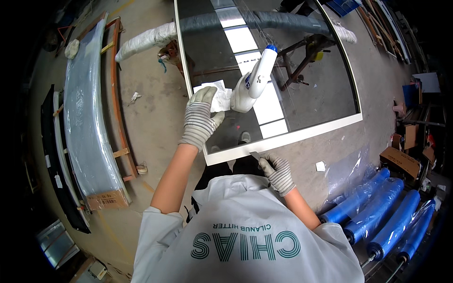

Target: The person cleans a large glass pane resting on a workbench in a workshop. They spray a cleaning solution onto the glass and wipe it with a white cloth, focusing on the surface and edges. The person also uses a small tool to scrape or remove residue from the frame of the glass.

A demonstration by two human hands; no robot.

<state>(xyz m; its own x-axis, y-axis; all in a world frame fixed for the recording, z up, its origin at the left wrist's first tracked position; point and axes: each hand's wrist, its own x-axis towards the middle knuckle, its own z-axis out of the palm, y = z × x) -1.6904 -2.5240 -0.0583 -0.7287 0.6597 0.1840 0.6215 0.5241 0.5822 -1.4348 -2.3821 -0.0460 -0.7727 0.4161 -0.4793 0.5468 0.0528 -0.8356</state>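
Observation:
My left hand (200,115), in a striped grey-white work glove, has its fingers bent over a crumpled white paper wipe (220,95) at the left side of a glass panel (316,89). A white frame (302,131) runs round the glass. Beside the wipe, a white bottle with a blue tip (255,82) stands on the glass. My right hand (278,173), gloved alike, is closed around a small flat scraper blade (255,155). The blade's visible end meets the near edge of the frame; its other end is hidden in my fingers.
A padded, wrapped bar (146,41) passes beneath the panel, with a dark metal stand (299,63) under it. Plastic-wrapped panels (85,113) lie on an orange rack at left. Blue film rolls (377,210) and cardboard boxes (401,160) lie at right.

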